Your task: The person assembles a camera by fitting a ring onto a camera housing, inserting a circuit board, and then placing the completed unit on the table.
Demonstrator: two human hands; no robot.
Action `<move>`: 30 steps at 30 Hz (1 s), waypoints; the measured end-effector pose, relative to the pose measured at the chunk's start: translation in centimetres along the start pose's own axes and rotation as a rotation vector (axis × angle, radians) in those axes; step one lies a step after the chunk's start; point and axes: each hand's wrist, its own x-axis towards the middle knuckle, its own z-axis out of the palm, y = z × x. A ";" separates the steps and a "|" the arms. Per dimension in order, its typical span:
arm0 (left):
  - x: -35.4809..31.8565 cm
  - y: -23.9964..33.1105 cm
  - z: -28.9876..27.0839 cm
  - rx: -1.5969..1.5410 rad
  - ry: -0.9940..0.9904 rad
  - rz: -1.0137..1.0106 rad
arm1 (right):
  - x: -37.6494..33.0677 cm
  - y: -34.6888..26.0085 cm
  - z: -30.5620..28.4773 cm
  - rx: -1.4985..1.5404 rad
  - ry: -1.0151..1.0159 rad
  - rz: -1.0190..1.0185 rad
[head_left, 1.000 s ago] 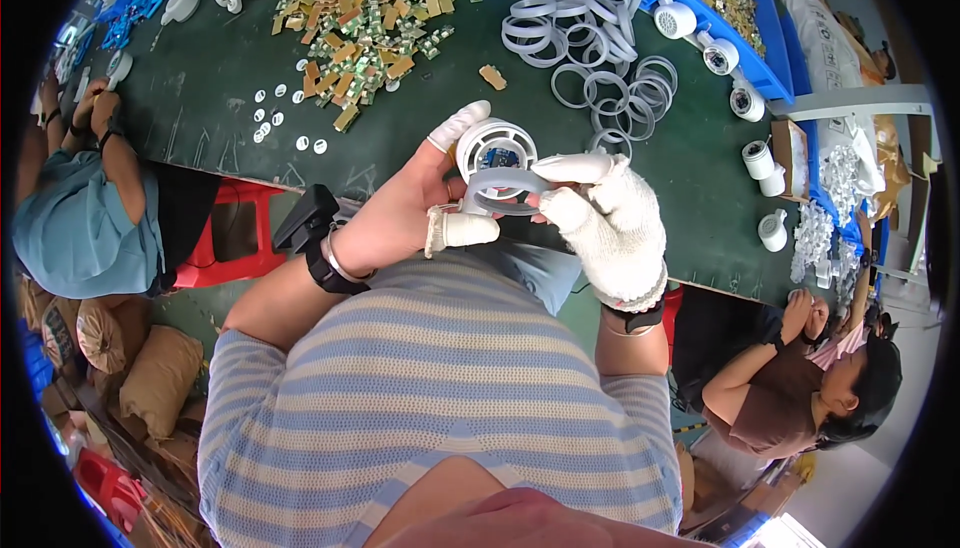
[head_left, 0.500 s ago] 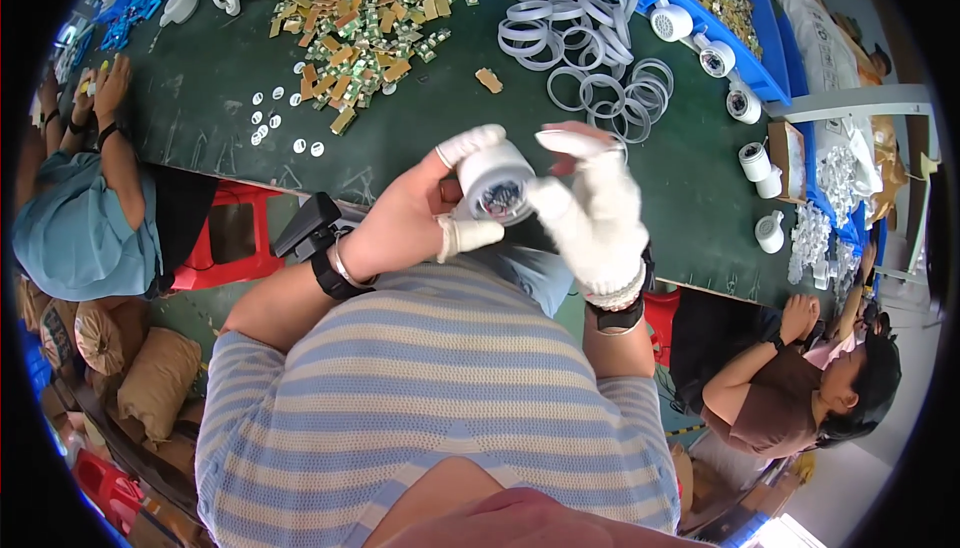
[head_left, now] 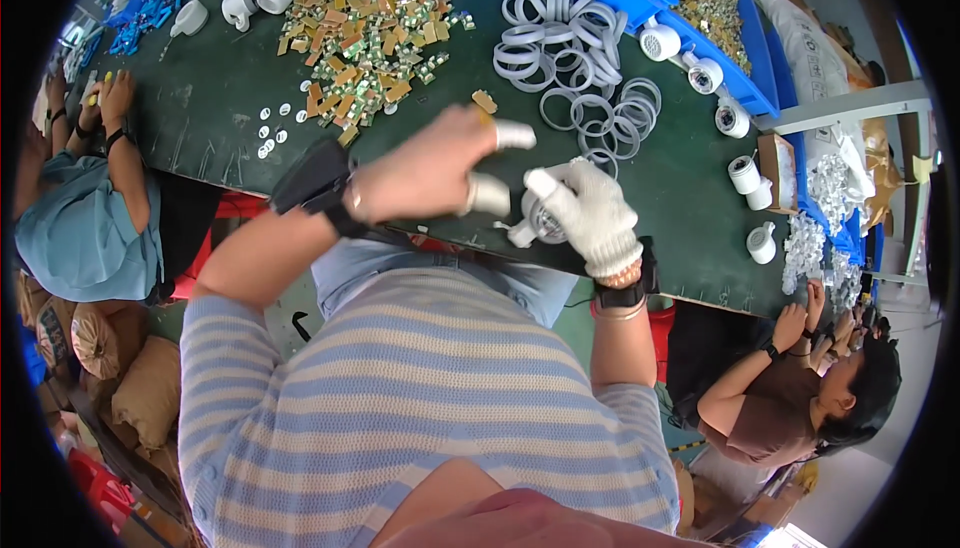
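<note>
At the centre of the frame, the gloved right hand (head_left: pixel 592 216) is curled around a small round white part (head_left: pixel 540 218), gripping it. The left hand (head_left: pixel 425 176), just beside it, is half open with taped fingertips (head_left: pixel 512 135) extended; whether it touches the part I cannot tell. Farther up, white rings (head_left: pixel 565 58) and a pile of small brass pieces (head_left: pixel 365 28) lie on the dark green table (head_left: pixel 210 108).

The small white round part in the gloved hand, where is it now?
In the head view the small white round part sits just right of centre, gripped by the gloved right hand, beside the left hand.
</note>
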 end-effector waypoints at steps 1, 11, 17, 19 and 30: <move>1.6 -2.0 0.0 0.093 0.082 -0.010 | 1.1 0.4 -0.4 -0.142 0.024 -0.037; 2.5 -6.6 -1.6 0.072 0.171 -0.214 | -1.6 -3.2 1.1 -0.394 0.329 -0.472; -1.2 -6.3 -1.6 0.293 0.299 -0.127 | -2.1 -1.5 4.5 -0.475 0.355 -0.442; -1.8 -6.1 -1.5 0.413 0.192 -0.085 | -2.2 -2.0 4.0 -0.435 0.396 -0.429; -3.4 -6.3 -2.2 0.259 0.250 -0.058 | -2.5 -3.0 3.1 -0.088 0.503 -0.401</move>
